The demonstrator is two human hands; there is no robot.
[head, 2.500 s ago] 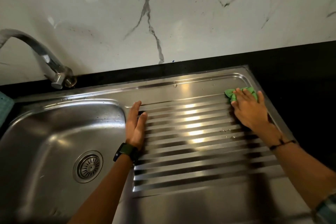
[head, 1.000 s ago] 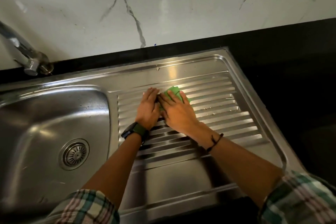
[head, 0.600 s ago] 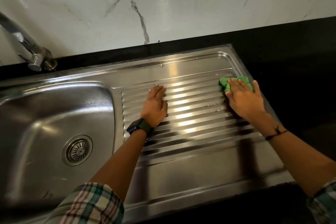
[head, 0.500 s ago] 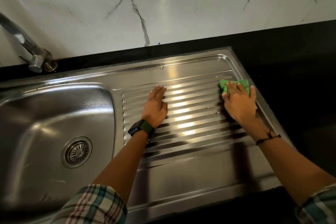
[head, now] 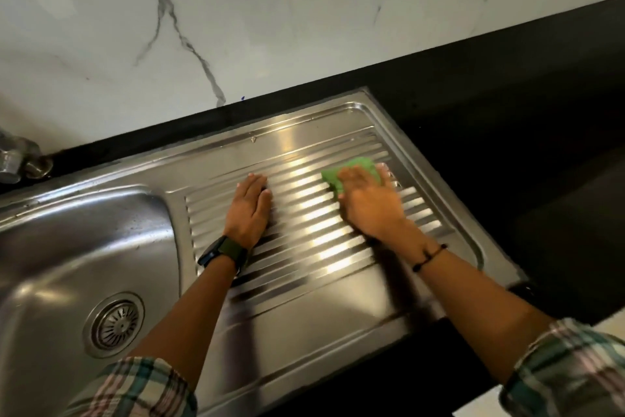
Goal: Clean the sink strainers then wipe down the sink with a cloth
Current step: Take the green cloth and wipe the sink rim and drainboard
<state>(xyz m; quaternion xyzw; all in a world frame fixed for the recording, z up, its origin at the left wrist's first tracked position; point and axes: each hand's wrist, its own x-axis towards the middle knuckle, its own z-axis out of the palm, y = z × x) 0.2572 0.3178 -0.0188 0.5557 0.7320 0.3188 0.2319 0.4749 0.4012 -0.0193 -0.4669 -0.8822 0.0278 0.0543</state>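
While the left hand (head: 249,210) lies flat and spread on the draining ribs — likely as a brace — the right hand (head: 368,203) presses the green cloth (head: 348,170) flat near the sink's (head: 101,234) far right ribs.

Dim, glare on steel, slight blur

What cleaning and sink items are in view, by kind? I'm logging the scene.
Green cloth: 1
Strainer in the basin: 1
Tap base: 1
Hands, left hand flat on the drainboard, right hand pressing the cloth: 2
Wrist items, watch and black bracelet: 2
Total: 7
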